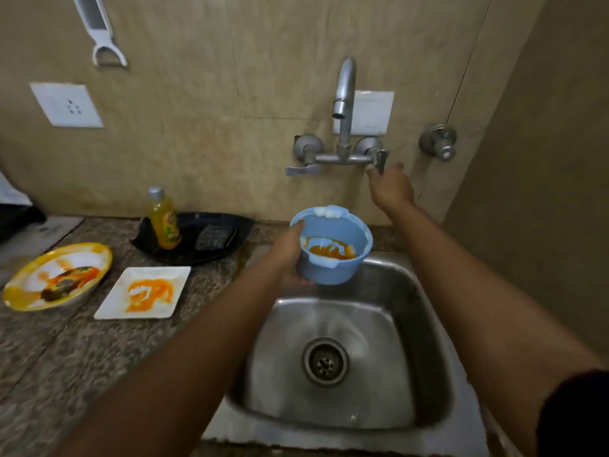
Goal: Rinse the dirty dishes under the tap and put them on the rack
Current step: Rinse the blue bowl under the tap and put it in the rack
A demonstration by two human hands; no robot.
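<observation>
While no water shows at the spout, the stainless-steel sink basin [333, 328] lies dry-looking below, set into the speckled brown granite surface [66, 351], and the work seems to stand at its first step: getting the water running before the first dish is rinsed. On that surface, well to the left of the sink, wait a round yellow-rimmed plate [57, 275] smeared with orange and dark leftovers and, just beside it, a square white plate [143, 291] streaked orange; behind them a black tray [197, 237] carries a yellow bottle of dish soap [163, 222] and a dark scrubbing pad [214, 238]. No rack is in view. Above the basin the grey metal wall tap [344, 103] curves out, and the round pale-blue plastic bowl [333, 245], orange sauce pooled in its bottom, hangs over the back edge of the sink, roughly below the spout. It is held by the left hand [290, 252], arm stretched forward, thumb over the near rim and fingers curled under the base. The right hand [390, 188] reaches up and forward to the tap's right lever handle [380, 161], fingers pinching its lower end. Next, I judge, the lever must be turned, then the bowl brought squarely under the stream and tipped.
</observation>
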